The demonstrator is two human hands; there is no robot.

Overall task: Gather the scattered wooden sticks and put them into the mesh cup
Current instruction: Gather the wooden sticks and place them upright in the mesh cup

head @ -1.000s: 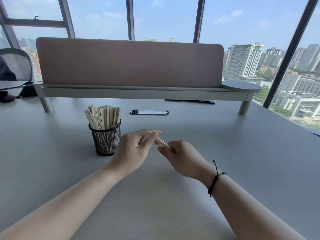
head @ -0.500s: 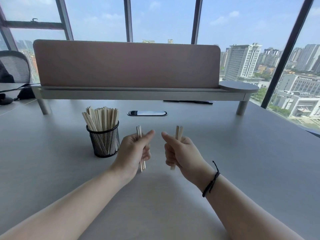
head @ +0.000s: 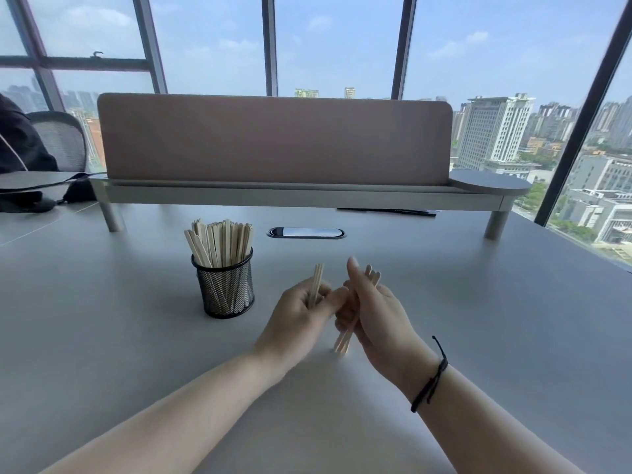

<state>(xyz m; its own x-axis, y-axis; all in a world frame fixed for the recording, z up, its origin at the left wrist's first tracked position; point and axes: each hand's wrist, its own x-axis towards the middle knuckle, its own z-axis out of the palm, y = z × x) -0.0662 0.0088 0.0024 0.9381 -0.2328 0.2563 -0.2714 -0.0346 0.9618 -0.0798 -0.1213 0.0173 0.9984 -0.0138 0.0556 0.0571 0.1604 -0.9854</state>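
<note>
A black mesh cup [head: 227,291] stands on the grey table, left of centre, packed with several upright wooden sticks [head: 219,242]. Just to its right, my left hand [head: 297,314] grips a few wooden sticks [head: 316,280] that point upward. My right hand [head: 374,313] grips another small bundle of sticks [head: 343,342], which pokes out above the fingers and down towards the table. The two hands touch each other at the fingers, a hand's width right of the cup.
The grey table [head: 478,319] spreads wide on all sides. A cable port [head: 305,232] lies behind the hands. A pink divider on a raised shelf [head: 273,145] crosses the back. A black bag [head: 24,148] and a chair sit at far left.
Both hands lifted their sticks upright, then came together until they touch. The cup has not moved.
</note>
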